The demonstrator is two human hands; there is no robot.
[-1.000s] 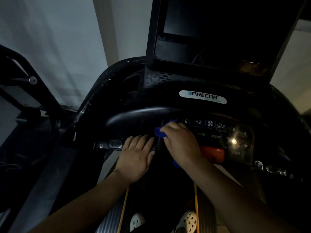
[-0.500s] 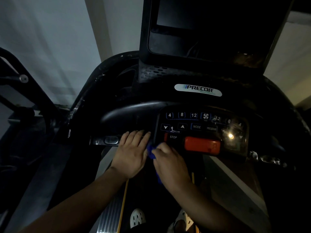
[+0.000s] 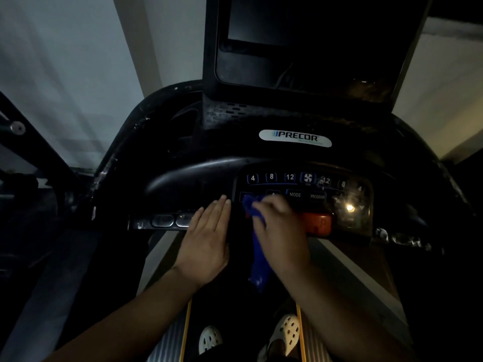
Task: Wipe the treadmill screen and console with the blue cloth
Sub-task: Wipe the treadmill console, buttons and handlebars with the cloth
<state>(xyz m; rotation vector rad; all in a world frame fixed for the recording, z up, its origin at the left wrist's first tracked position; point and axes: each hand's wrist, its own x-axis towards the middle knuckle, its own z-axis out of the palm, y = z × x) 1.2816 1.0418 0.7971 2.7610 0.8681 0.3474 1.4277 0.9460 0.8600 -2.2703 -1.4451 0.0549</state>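
The black treadmill console (image 3: 292, 163) fills the middle of the dim head view, with a lit button panel (image 3: 300, 186) and an orange stop bar (image 3: 317, 223). Above it stands the dark screen (image 3: 300, 45). My right hand (image 3: 281, 228) is shut on the blue cloth (image 3: 254, 241), pressing it against the left part of the button panel; a tail of cloth hangs down. My left hand (image 3: 207, 239) lies flat, fingers together, on the console's lower edge just left of the panel, holding nothing.
A black frame bar (image 3: 39, 142) crosses at the far left before a pale wall (image 3: 65, 74). Below the console, two white perforated shoes (image 3: 286, 333) stand on the belt between yellow-edged side rails (image 3: 187, 330). A small light glints on the panel's right (image 3: 350, 208).
My right hand with the cloth slid down off the buttons to the panel's lower left, then came back up and right onto the lower buttons. My left hand stayed put.
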